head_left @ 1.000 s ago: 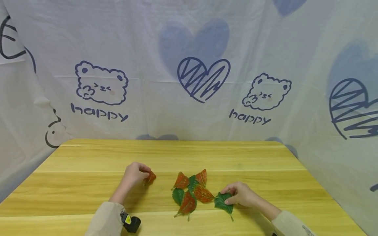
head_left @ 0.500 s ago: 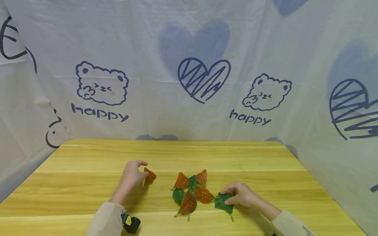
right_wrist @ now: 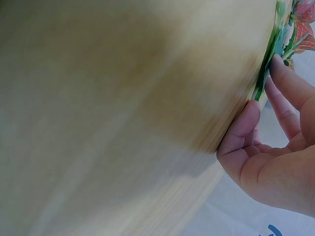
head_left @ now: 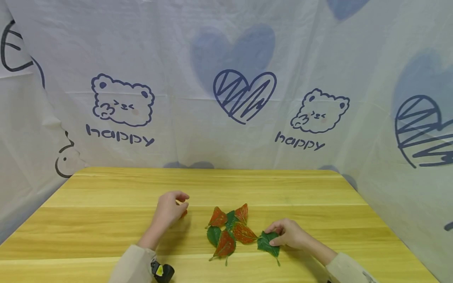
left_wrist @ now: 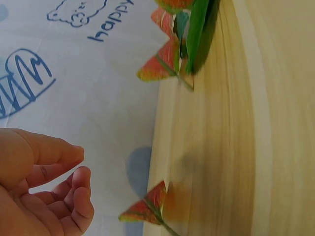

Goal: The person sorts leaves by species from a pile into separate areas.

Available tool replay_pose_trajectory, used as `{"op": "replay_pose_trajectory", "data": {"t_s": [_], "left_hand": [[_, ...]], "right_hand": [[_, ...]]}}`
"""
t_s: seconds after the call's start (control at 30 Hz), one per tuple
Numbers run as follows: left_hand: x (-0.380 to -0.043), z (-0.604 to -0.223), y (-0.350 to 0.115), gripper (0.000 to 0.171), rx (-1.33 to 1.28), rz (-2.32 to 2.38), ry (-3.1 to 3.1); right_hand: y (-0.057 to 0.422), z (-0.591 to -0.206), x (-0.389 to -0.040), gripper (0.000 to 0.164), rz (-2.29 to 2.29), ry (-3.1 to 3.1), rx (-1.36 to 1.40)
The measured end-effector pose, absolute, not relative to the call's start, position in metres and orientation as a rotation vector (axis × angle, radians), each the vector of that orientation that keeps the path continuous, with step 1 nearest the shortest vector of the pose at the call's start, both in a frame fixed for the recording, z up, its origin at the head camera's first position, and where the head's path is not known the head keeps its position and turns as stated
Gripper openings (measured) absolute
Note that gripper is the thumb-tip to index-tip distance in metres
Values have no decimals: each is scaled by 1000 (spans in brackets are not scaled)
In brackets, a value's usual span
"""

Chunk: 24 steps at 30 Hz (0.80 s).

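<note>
My left hand [head_left: 170,207] hovers just over a red leaf [head_left: 184,214], which the hand partly hides in the head view. In the left wrist view that red leaf [left_wrist: 146,207] lies on the wood, apart from the loosely bent fingers, and a gap shows between thumb and forefinger. On the right, my right hand [head_left: 291,236] pinches a green leaf [head_left: 266,243] lying flat on the table, thumb and fingers at its edges. Between the hands lies a cluster of overlapping leaves, among them a red leaf [head_left: 225,244] and a green leaf [head_left: 214,235].
A light wooden table [head_left: 116,188] carries everything. Behind it hangs a pale cloth [head_left: 184,129] with bear and heart drawings. A black wrist camera [head_left: 163,272] sits at the left sleeve.
My left hand has let go of the red leaf, first opening its fingers, then shifting right and slightly up over it. The right hand and the clustered leaves stay put.
</note>
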<state>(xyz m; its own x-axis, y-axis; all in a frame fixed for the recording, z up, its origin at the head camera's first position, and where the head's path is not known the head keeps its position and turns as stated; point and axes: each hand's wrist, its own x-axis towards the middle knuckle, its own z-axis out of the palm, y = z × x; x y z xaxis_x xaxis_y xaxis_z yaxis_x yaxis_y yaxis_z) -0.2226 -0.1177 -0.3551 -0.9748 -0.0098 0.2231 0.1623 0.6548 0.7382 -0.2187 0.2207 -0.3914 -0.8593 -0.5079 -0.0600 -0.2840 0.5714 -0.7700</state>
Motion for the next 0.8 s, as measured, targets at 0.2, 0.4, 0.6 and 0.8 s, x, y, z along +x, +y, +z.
{"op": "replay_pose_trajectory", "data": {"t_s": [0.2, 0.4, 0.6, 0.8], "left_hand": [[-218, -354, -107, 13, -222, -1209, -2639], [-211, -351, -96, 13, -268, -1250, -2644], [-207, -355, -90, 10, -407, -1242, -2594], [-200, -354, -80, 10, -456, -1271, -2622]], "right_hand": [[220, -391, -218, 26, -1177, 2524, -657], [220, -391, -218, 26, -1183, 2524, -647], [220, -391, -218, 26, -1163, 2541, -650], [220, -391, -218, 26, -1153, 2552, -657]]}}
